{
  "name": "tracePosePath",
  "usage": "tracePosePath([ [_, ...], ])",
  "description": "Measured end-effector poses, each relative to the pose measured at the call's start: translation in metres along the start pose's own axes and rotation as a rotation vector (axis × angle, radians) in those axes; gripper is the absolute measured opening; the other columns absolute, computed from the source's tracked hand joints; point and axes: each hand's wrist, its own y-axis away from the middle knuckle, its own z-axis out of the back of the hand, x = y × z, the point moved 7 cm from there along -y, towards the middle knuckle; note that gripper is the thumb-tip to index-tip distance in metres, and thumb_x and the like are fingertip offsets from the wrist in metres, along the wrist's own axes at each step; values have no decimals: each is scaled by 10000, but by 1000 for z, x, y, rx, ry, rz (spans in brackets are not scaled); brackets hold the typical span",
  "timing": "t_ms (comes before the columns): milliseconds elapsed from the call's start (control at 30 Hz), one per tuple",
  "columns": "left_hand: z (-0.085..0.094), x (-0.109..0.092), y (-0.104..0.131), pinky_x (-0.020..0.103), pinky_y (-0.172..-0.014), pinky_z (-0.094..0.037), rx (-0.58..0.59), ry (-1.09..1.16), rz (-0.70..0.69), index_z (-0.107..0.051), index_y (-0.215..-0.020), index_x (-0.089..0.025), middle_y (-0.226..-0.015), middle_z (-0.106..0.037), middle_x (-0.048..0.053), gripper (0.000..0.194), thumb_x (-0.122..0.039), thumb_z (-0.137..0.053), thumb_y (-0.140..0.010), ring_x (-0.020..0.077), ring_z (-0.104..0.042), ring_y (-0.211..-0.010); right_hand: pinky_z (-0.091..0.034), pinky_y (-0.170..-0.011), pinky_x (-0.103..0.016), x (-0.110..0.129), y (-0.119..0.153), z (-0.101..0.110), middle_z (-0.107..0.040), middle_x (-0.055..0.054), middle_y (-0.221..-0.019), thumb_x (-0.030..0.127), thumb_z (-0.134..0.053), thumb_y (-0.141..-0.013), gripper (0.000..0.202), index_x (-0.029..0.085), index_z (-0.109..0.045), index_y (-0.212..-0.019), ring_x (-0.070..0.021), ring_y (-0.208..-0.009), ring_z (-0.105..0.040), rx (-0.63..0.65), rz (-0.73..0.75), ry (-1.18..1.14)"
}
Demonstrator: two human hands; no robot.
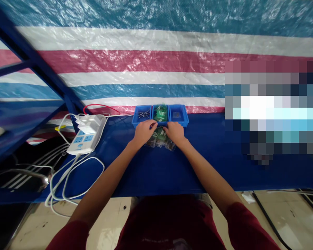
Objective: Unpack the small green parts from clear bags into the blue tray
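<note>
My left hand [144,132] and my right hand [175,132] reach forward to the front of three small blue bins, fingers curled and facing each other. Between and below them, several small clear plastic bags [160,139] with greenish and dark contents lie on the blue table. Whatever the fingertips pinch is too small to make out. The left bin [134,119] contains thin dark metal pieces [144,114]. Green plastic packets [160,114] fill the middle bin, rising over its rim. In the right bin [185,119] lies a small, flat, pale item [176,115].
A white power strip [85,140] with plugged-in adapters [90,124] stands at the left, its white cables [101,166] looping over the table edge. Blue metal frame bars [49,80] rise there. A striped plastic sheet [146,62] hangs behind the table [156,177]. A pixelated area covers the right.
</note>
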Motion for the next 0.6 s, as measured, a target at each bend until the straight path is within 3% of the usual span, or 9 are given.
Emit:
tracePosePath([
  [267, -17, 8, 19, 361, -864, -519, 38, -37, -57, -698, -1001, -200, -1005, -723, 71, 217, -269, -509, -919, 240, -659, -963, -462, -751, -324, 0, 1, -5, -685, -139, -1038, 219, -427, -958, 225, 175, -614, -1075, -261, -955, -651, -6, 8, 5],
  [467, 0, 0, 22, 363, -929, -502, -141, 97, -137, -647, -1155, -172, -1095, -696, 94, 303, -309, -457, -962, 220, -641, -1022, -409, -703, -280, 4, 12, 6, -705, -87, -973, 272, -432, -974, 201, 190, -589, -1071, -228, -898, -646, -100, 140, -118],
  [600, 5, -3, 22, 334, -851, -516, -167, 205, -146, -698, -1011, -187, -947, -719, 69, 293, -377, -481, -958, 195, -662, -881, -375, -677, -255, 10, 20, 10, -704, -59, -923, 283, -434, -981, 187, 190, -581, -1049, -201, -857, -642, -158, 284, -234],
])
